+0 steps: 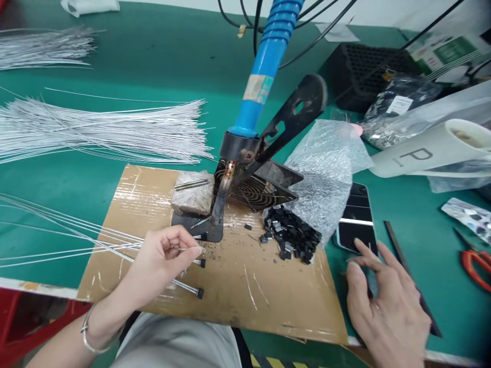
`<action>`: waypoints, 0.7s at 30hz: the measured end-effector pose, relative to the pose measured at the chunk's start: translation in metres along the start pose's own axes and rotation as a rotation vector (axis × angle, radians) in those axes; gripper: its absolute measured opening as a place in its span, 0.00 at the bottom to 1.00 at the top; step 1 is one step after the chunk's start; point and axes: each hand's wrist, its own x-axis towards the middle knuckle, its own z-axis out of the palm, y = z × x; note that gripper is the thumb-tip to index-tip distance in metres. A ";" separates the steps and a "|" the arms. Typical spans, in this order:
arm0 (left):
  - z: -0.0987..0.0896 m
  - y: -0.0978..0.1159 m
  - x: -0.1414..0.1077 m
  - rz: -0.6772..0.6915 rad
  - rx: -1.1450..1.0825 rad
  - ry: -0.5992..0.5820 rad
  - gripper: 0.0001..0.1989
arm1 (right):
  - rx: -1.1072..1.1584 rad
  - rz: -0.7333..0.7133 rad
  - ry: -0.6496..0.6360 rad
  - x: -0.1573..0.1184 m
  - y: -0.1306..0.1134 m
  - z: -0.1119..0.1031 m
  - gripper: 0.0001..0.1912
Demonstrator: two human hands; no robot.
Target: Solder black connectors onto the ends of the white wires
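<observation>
My left hand point(164, 260) is closed in a pinch on a thin white wire above the cardboard. Several wires point(126, 245) run leftward from around it. Black connectors point(200, 293) cap some wire ends beside the hand. My right hand point(387, 301) is at the right, its fingers partly bent and apart, one fingertip at the lower edge of a phone point(356, 214). A dark thing beneath its palm is mostly hidden. Ahead of my left hand, a blue-handled soldering iron point(251, 107) points down in its stand point(293, 115). Loose black connectors point(291, 232) lie heaped on a bubble-wrap bag point(326, 168).
A cardboard sheet point(307, 301) covers the front of the green table. A block point(193, 197) carrying metal rods stands beside the iron. Wire bundles point(103, 128) lie left. At right are a dark strip point(412, 278), red-handled scissors point(477, 266), a white cup point(422, 151) and a black crate point(364, 71).
</observation>
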 end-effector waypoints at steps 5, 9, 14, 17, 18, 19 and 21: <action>0.001 0.000 0.000 -0.003 0.013 0.024 0.11 | -0.014 0.002 -0.016 -0.001 -0.001 -0.001 0.19; 0.000 0.000 -0.001 -0.015 0.030 0.034 0.12 | -0.007 0.008 -0.017 -0.002 0.000 -0.001 0.19; 0.000 0.001 -0.001 -0.032 0.022 0.031 0.13 | 0.022 0.053 -0.062 -0.001 -0.004 -0.004 0.16; 0.001 0.002 -0.001 -0.032 0.013 0.026 0.13 | 0.045 0.083 -0.091 -0.001 -0.005 -0.006 0.13; 0.001 0.003 -0.001 -0.031 0.012 0.024 0.12 | 0.050 0.086 -0.090 -0.002 -0.005 -0.006 0.13; 0.001 0.003 -0.002 -0.030 0.011 0.024 0.12 | 0.054 0.086 -0.085 -0.002 -0.004 -0.005 0.13; 0.001 0.003 -0.002 -0.035 0.010 0.030 0.12 | 0.060 0.081 -0.082 -0.002 -0.004 -0.005 0.13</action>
